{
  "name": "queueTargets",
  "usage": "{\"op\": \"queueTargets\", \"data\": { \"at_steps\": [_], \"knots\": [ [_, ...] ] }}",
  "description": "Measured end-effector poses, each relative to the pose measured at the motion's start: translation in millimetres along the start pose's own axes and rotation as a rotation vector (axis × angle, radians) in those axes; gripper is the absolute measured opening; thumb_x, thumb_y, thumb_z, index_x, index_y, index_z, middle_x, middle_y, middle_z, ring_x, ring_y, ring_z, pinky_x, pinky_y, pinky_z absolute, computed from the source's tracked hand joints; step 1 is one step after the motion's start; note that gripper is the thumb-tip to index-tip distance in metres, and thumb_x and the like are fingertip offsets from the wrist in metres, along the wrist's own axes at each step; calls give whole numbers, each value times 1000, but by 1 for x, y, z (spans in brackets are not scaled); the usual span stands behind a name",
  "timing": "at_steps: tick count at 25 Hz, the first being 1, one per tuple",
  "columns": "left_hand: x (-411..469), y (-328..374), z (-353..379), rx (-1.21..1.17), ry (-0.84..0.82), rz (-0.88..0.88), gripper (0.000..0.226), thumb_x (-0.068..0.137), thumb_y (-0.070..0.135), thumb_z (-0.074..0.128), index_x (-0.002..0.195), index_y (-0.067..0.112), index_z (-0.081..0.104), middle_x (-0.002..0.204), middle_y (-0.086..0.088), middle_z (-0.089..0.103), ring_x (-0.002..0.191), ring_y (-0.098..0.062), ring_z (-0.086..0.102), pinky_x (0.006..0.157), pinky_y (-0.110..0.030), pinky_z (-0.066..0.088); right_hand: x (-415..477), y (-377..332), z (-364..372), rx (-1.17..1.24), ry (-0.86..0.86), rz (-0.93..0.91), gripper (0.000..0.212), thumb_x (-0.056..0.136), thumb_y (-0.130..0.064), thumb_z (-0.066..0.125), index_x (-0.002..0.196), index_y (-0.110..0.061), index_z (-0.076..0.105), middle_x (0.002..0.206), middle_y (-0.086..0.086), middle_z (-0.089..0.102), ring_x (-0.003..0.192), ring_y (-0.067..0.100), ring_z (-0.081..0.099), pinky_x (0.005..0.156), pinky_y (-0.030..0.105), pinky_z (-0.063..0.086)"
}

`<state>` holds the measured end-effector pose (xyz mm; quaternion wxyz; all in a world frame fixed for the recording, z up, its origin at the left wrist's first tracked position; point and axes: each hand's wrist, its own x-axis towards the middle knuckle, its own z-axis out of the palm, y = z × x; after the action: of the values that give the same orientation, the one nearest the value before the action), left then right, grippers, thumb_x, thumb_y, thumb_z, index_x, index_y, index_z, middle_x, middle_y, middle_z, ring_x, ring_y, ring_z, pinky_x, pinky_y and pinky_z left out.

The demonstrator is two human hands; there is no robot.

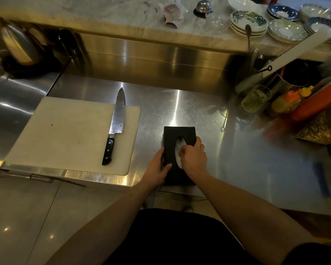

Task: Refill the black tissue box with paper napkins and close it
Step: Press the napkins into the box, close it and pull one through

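Our left grip [158, 165] clasps the near left side of the black rectangular tissue box [180, 134], while our right grip [194, 156] pinches the white paper napkins [178, 148] showing in its oval top slot. The box stands at the steel desk's [199, 104] near edge — just right of a white cutting board [65, 134] carrying a black-handled chef's knife [115, 125].

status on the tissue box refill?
Left hand steadies black tissue box. Right hand at its oval slot, on white napkin. Nothing in the way.
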<state>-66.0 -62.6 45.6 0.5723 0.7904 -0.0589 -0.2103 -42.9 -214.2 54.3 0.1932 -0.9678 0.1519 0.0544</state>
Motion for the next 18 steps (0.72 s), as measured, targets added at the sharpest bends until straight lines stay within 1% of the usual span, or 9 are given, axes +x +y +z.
{"op": "queueTargets", "data": {
  "at_steps": [2,5,7,9,11,12,14,16,18],
  "knots": [
    [0,0,-1,-8,0,0,63,94,14,57,149,19,26,138,9,42,129,-8,41,107,-27,38,-2,0,-1,177,0,22,10,91,-26,62,90,-18,69,147,7,31,125,30,40,96,41,47],
    [0,-2,0,-22,7,-12,63,94,13,57,149,19,26,139,10,41,129,-4,41,105,-21,38,-5,-1,-3,384,20,32,6,92,-25,61,90,-20,64,146,10,35,126,29,42,98,41,46],
    [-1,-5,1,-40,5,-27,63,94,12,57,149,21,27,138,15,41,123,10,42,99,-10,38,-7,-1,-6,483,44,15,5,93,-22,60,90,-18,61,138,14,42,118,27,49,95,34,46],
    [0,-8,1,-45,1,-29,62,94,12,56,147,24,28,133,22,41,114,24,42,91,-1,37,-9,-1,-9,561,69,8,6,93,-18,59,89,-14,60,122,15,49,103,21,53,86,22,46],
    [1,-10,1,-62,0,-36,63,94,12,56,148,24,27,133,24,41,112,28,41,89,0,37,-10,-1,-13,629,81,23,6,94,-16,58,90,-11,60,114,13,50,93,12,50,75,8,38],
    [2,-11,1,-68,-2,-41,64,94,12,57,149,23,26,133,24,41,112,28,41,89,0,37,-10,0,-15,659,87,33,6,94,-15,57,91,-9,59,114,13,50,93,9,48,74,7,37],
    [2,-12,1,-67,-2,-51,64,94,13,57,149,25,26,130,28,40,109,32,39,86,2,37,-11,5,-16,704,106,39,7,95,-13,56,93,-7,59,112,13,52,96,13,49,81,11,41],
    [3,-11,2,-68,-2,-65,63,94,14,58,146,31,26,126,33,38,107,33,40,83,4,37,-11,10,-17,750,104,65,9,96,-15,54,94,-7,57,108,13,54,99,20,53,83,24,47],
    [2,-11,3,-74,-2,-77,62,94,16,58,144,34,26,126,34,38,107,28,43,82,3,38,-11,12,-17,820,83,121,11,98,-20,52,97,-9,56,109,11,54,100,19,54,81,26,49]
  ]
}}
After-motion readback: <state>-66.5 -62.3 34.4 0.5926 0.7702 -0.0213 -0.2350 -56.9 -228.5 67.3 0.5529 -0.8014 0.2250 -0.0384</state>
